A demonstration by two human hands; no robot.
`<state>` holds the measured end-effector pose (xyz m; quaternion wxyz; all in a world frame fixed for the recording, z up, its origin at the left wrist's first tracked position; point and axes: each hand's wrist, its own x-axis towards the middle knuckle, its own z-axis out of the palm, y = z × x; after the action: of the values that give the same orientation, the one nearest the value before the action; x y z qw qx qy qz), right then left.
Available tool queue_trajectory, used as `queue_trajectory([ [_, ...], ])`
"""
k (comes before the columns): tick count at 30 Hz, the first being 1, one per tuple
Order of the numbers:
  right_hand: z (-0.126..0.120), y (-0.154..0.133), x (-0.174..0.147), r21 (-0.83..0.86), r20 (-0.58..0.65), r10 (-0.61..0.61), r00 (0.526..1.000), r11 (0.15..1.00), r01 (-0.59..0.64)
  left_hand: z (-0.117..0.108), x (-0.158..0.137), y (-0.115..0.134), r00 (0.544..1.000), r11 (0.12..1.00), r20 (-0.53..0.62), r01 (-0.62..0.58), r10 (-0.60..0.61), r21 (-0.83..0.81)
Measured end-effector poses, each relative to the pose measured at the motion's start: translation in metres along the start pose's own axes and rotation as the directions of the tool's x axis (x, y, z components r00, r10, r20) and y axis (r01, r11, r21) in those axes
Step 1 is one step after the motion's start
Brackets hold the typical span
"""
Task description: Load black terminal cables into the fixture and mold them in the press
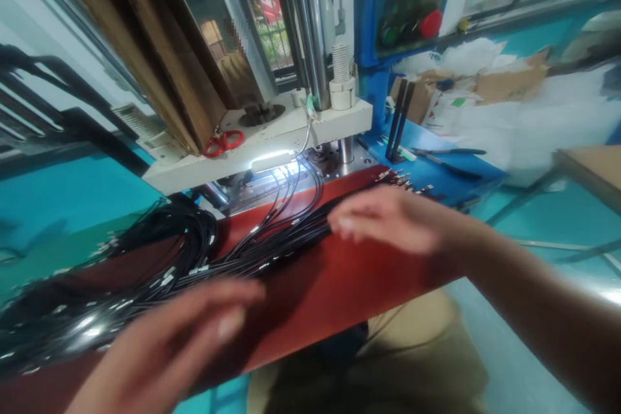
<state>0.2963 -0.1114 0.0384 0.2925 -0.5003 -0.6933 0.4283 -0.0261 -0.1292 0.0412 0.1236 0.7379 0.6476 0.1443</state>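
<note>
A bundle of thin black cables (272, 249) with small white tags and bare ends lies along the reddish-brown board (378, 278). At the lower left, my left hand (179, 336) is blurred and open above the near side of the cables, thumb and fingers apart. My right hand (383, 220) is at the right part of the bundle. Its thumb and fingertips are pressed together against the cables; whether a cable is between them is hidden by blur. Several cables arch up from the bundle to the lit metal die (291, 178) under the press plate (272, 158).
Red-handled scissors (223, 142) rest on the press plate. Black pliers (451, 158) lie on the blue surface at right, below a control box with a red button (431, 24). More coiled black cables (194, 233) lie left. White bags (528, 129) stand behind.
</note>
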Motion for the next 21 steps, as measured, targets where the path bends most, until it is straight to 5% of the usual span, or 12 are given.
queue_trajectory([
  [3,-0.002,0.006,0.074,0.134,-0.275,0.165,0.947,0.982,-0.132,-0.001,0.066,0.026,0.980,0.983,-0.092,-0.179,0.174,-0.046],
  [7,0.014,0.020,0.121,0.187,-0.336,0.249,0.908,0.963,-0.195,0.028,0.122,0.042,0.976,0.976,-0.022,-0.218,0.218,-0.004],
  [13,0.027,0.012,0.131,0.385,-0.375,0.341,0.862,0.903,-0.190,0.051,0.125,0.049,0.976,0.971,0.009,-0.216,0.218,-0.105],
  [21,0.037,-0.002,0.136,0.765,-0.124,0.285,0.951,0.638,-0.091,0.037,0.113,0.051,0.961,0.937,-0.118,-0.271,0.251,-0.221],
])
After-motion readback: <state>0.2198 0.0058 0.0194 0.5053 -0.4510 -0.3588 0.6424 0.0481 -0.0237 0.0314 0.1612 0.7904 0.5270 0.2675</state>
